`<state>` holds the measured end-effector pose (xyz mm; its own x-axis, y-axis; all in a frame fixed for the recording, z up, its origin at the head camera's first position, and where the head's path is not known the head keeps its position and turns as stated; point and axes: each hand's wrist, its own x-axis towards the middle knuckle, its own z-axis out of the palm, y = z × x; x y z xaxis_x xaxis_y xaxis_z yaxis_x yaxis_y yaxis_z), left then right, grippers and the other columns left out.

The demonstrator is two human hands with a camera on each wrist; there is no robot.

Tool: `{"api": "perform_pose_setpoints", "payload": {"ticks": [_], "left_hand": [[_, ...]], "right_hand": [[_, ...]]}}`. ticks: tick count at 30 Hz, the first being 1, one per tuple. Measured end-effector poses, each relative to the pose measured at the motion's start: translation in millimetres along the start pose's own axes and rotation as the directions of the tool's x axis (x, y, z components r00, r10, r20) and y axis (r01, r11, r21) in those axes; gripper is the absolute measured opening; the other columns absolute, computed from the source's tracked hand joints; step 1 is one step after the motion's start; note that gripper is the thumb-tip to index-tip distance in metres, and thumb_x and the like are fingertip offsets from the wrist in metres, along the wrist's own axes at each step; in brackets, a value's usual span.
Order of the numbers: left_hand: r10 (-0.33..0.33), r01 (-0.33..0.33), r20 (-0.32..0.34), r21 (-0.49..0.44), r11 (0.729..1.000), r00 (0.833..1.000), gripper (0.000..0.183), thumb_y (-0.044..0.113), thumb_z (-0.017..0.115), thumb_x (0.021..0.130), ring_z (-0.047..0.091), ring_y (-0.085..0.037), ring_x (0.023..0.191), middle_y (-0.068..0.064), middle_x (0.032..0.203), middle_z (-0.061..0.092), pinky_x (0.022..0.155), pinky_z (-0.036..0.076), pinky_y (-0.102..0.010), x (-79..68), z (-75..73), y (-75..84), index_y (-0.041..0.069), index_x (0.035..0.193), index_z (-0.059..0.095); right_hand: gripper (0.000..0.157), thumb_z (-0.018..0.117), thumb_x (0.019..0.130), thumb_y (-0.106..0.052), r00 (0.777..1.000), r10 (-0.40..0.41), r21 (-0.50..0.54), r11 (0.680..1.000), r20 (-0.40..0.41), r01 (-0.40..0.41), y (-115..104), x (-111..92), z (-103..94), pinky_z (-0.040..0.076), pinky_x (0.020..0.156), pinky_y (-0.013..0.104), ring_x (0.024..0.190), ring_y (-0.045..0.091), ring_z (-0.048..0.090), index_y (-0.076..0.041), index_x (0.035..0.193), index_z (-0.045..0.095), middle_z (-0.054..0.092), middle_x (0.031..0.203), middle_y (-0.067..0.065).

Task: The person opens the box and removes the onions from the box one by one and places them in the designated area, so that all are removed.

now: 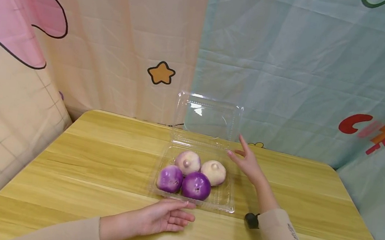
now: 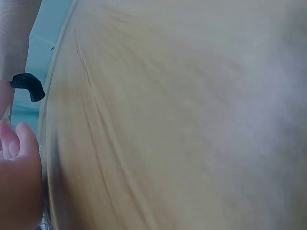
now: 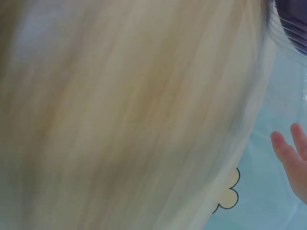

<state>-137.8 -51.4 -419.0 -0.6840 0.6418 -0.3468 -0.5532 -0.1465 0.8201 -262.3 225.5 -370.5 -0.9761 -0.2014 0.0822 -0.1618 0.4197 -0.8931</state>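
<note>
A clear plastic clamshell box (image 1: 217, 205) sits on the table, its transparent lid (image 1: 211, 118) standing raised at the back. Inside are two deep purple round vegetables (image 1: 196, 186) in front and two paler ones (image 1: 213, 172) behind, onion-like or turnip-like. Just at the box's front edge is my left hand (image 1: 167, 216), palm turned sideways, fingers loosely extended and holding nothing. My right hand (image 1: 250, 167) is at the back right corner, index finger extended upward beside the lid and thumb near the hinge. Whether these fingertips touch the plastic I cannot tell.
The wooden table (image 1: 100, 152) extends to both sides of the box. Behind it hangs a printed curtain (image 1: 291, 88), close to the raised lid. A black wrist device (image 1: 251, 220) sticks out from the right sleeve.
</note>
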Motion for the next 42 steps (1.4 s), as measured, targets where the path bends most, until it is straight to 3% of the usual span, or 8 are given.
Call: {"api": "perform_pose_setpoints", "payload": {"ticks": [5, 9, 13, 17, 25, 31, 34, 42], "left_hand": [[-0.021, 0.017, 0.091, 0.044, 0.999, 0.996, 0.047, 0.027, 0.052, 0.094, 0.062, -0.013, 0.087, -0.010, 0.103, 0.066, 0.086, 0.050, -0.033, -4.4, 3.3, 0.1, -0.004, 0.129, 0.048], [-0.024, 0.010, 0.244, 0.061, 0.998, 0.970, 0.047, 0.024, 0.050, 0.096, 0.061, -0.016, 0.097, -0.011, 0.111, 0.064, 0.089, 0.049, -0.035, -11.3, 5.1, 8.2, -0.004, 0.133, 0.044], [0.048, -0.095, 0.383, 0.104, 0.990, 0.923, 0.048, 0.022, 0.045, 0.098, 0.056, -0.020, 0.109, -0.011, 0.121, 0.058, 0.093, 0.046, -0.039, -19.2, 8.7, 26.7, -0.005, 0.136, 0.037], [0.187, -0.255, 0.415, 0.115, 0.960, 0.891, 0.049, 0.021, 0.045, 0.098, 0.052, -0.023, 0.114, -0.012, 0.125, 0.054, 0.095, 0.044, -0.043, -26.1, 7.6, 50.8, -0.008, 0.137, 0.033], [0.448, -0.497, 0.278, 0.136, 0.857, 0.850, 0.034, 0.011, 0.044, 0.097, 0.053, -0.021, 0.109, -0.011, 0.122, 0.051, 0.093, 0.046, -0.039, -32.7, -18.8, 84.0, 0.011, 0.131, 0.048], [0.639, -0.646, 0.110, 0.204, 0.735, 0.761, 0.035, 0.002, 0.044, 0.096, 0.054, -0.015, 0.108, -0.002, 0.116, 0.057, 0.094, 0.045, -0.033, -28.6, -50.8, 91.7, 0.016, 0.127, 0.053], [0.670, -0.656, 0.029, 0.242, 0.715, 0.742, 0.035, 0.001, 0.045, 0.096, 0.054, -0.013, 0.110, -0.001, 0.116, 0.057, 0.095, 0.045, -0.030, -26.3, -65.1, 90.8, 0.015, 0.127, 0.052], [0.593, -0.521, -0.128, 0.358, 0.775, 0.795, 0.045, 0.002, 0.052, 0.093, 0.050, -0.017, 0.113, -0.009, 0.125, 0.048, 0.098, 0.043, -0.034, -13.0, -92.5, 83.1, 0.006, 0.137, 0.041]], "right_hand": [[0.073, 0.058, 0.093, -0.019, 0.999, -0.024, 0.002, 1.000, -0.034, 0.024, 19, 1, -7.7, 0.041, 0.095, 0.053, 0.127, 0.045, 0.034, -0.008, 0.150, 0.013, 0.019, 0.149, 0.024], [0.069, 0.057, 0.094, -0.021, 0.998, -0.047, -0.005, 0.999, -0.037, 0.046, 23, -5, -13.7, 0.037, 0.098, 0.055, 0.128, 0.044, 0.032, -0.008, 0.149, 0.018, 0.025, 0.146, 0.025], [0.065, 0.058, 0.093, -0.019, 0.996, -0.079, -0.041, 0.996, -0.031, 0.077, 23, -13, -20.1, 0.036, 0.097, 0.057, 0.128, 0.043, 0.032, -0.008, 0.148, 0.023, 0.030, 0.143, 0.025], [0.061, 0.058, 0.093, -0.015, 0.993, -0.114, -0.077, 0.991, -0.016, 0.112, 20, -21, -25.1, 0.037, 0.097, 0.057, 0.126, 0.043, 0.035, -0.003, 0.145, 0.028, 0.034, 0.140, 0.027], [0.057, 0.061, 0.091, -0.014, 0.984, -0.172, -0.111, 0.978, 0.038, 0.175, 9, -39, -27.0, 0.035, 0.095, 0.061, 0.125, 0.040, 0.038, -0.001, 0.141, 0.036, 0.040, 0.137, 0.025], [0.055, 0.063, 0.089, -0.011, 0.972, -0.222, -0.173, 0.957, 0.079, 0.233, -11, -54, -20.1, 0.036, 0.096, 0.059, 0.122, 0.039, 0.042, 0.000, 0.138, 0.040, 0.045, 0.134, 0.023], [0.057, 0.065, 0.087, -0.011, 0.963, -0.250, -0.190, 0.945, 0.098, 0.265, -13, -58, -15.4, 0.034, 0.097, 0.060, 0.123, 0.038, 0.043, -0.001, 0.138, 0.041, 0.046, 0.134, 0.021], [0.058, 0.068, 0.085, -0.015, 0.950, -0.284, -0.192, 0.932, 0.132, 0.306, -7, -57, -4.8, 0.032, 0.096, 0.064, 0.125, 0.038, 0.040, -0.004, 0.137, 0.044, 0.047, 0.136, 0.016]]}}
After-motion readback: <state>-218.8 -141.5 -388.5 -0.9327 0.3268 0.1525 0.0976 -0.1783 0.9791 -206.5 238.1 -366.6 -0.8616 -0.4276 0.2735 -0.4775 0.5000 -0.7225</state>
